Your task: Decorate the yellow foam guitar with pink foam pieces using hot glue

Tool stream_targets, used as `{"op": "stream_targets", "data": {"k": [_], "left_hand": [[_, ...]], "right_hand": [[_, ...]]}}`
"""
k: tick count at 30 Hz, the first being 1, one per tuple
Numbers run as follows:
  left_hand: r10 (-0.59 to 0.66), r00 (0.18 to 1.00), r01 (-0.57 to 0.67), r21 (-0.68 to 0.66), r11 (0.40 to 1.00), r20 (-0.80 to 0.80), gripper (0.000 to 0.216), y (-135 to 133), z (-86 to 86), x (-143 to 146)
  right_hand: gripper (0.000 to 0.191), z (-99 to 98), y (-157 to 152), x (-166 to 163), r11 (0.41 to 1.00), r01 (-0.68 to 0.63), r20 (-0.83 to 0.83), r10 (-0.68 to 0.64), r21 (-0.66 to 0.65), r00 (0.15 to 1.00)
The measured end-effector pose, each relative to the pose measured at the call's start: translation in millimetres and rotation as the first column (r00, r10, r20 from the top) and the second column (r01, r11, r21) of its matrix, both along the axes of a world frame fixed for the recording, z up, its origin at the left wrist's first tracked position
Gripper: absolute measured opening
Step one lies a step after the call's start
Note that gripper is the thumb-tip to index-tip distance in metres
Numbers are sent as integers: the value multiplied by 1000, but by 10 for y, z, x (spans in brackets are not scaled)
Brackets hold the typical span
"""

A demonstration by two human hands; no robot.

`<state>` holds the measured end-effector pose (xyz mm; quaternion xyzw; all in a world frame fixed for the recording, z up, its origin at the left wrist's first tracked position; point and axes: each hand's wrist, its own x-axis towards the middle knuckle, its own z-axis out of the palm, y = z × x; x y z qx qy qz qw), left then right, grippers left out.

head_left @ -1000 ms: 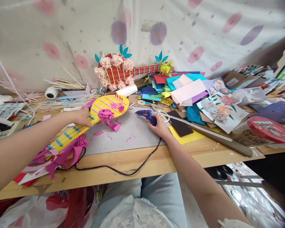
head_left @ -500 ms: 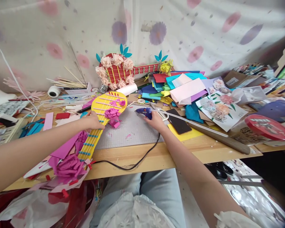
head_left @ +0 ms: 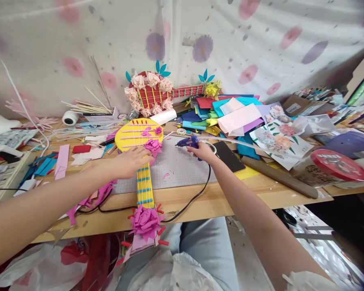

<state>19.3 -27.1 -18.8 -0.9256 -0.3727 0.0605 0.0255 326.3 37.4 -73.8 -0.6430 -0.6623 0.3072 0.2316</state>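
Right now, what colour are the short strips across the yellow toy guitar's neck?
The short strips are teal blue in the head view.

White frilled sleeve (head_left: 307,281), crinkled white top (head_left: 176,273), pale blue jeans (head_left: 208,246), bare left hand (head_left: 132,162), bare right hand (head_left: 202,152)

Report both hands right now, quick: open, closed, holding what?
Left hand: open, fingers stretched over the yellow guitar.
Right hand: closed, holding the blue glue gun.

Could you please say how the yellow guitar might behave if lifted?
The yellow guitar looks like papercraft, so it is probably light. Its near end overhangs the table without visible drooping, suggesting stiffness. The folded pink flower there would likely crush easily.
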Motion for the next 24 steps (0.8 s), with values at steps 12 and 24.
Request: {"op": "stream_targets", "data": {"k": [12,24], "left_hand": [[-275,961,275,-6,962,-16,31,224,-19,392],[127,991,-128,-1,992,-33,38,543,-87,1007]], "right_hand": [[24,465,-286,393,997,48,-77,-52,-53,996],[25,722,-649,1147,930,362,-265,-335,57,904]]}}
